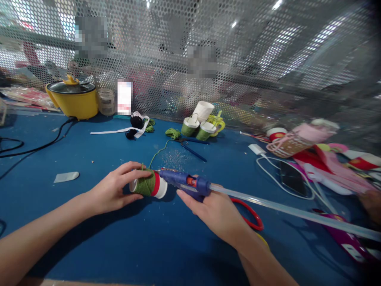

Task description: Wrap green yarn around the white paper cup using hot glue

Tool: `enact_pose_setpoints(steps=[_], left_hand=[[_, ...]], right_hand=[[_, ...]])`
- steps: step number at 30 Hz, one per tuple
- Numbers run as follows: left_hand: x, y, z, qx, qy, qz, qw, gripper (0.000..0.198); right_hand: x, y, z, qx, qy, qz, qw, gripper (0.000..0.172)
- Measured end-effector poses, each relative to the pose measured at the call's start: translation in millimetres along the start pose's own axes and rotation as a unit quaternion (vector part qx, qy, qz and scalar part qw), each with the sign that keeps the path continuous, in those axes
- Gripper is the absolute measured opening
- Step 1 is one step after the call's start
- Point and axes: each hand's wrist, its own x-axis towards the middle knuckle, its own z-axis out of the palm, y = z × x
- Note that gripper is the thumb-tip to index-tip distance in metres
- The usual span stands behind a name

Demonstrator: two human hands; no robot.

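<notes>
A small paper cup (156, 185), lying on its side and partly wrapped in green yarn, is in my left hand (120, 184). My fingers are over its top and my thumb is below it. My right hand (216, 206) grips a blue hot glue gun (184, 183), whose nozzle meets the cup near the edge of the yarn and a red band. A long clear glue stick (268, 205) sticks out of the gun's back toward the right. From the cup a green strand runs up to a small yarn bundle (172, 133).
Blue-handled pliers (193, 151) lie beyond the cup, near yarn-wrapped cups (190, 126). A yellow electric pot (74, 101) and a glass jar (106, 101) stand at the back left. Red scissor-like handles (253, 216) lie by my right wrist. At right are a phone (293, 178), cables and a pink-covered bottle (300, 139).
</notes>
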Motion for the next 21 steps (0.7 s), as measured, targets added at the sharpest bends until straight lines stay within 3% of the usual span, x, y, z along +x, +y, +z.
enact_pose_setpoints(steps=[12, 21], left_hand=[[2.8, -3.4, 0.2, -0.019, 0.021, -0.020, 0.999, 0.045], [5.1, -5.7, -0.5, -0.044, 0.030, -0.040, 0.998, 0.044]], right_hand=[[-3.6, -2.3, -3.6, 0.020, -0.001, 0.005, 1.000, 0.020], [-5.3, -5.0, -6.1, 0.000, 0.005, -0.030, 1.000, 0.017]])
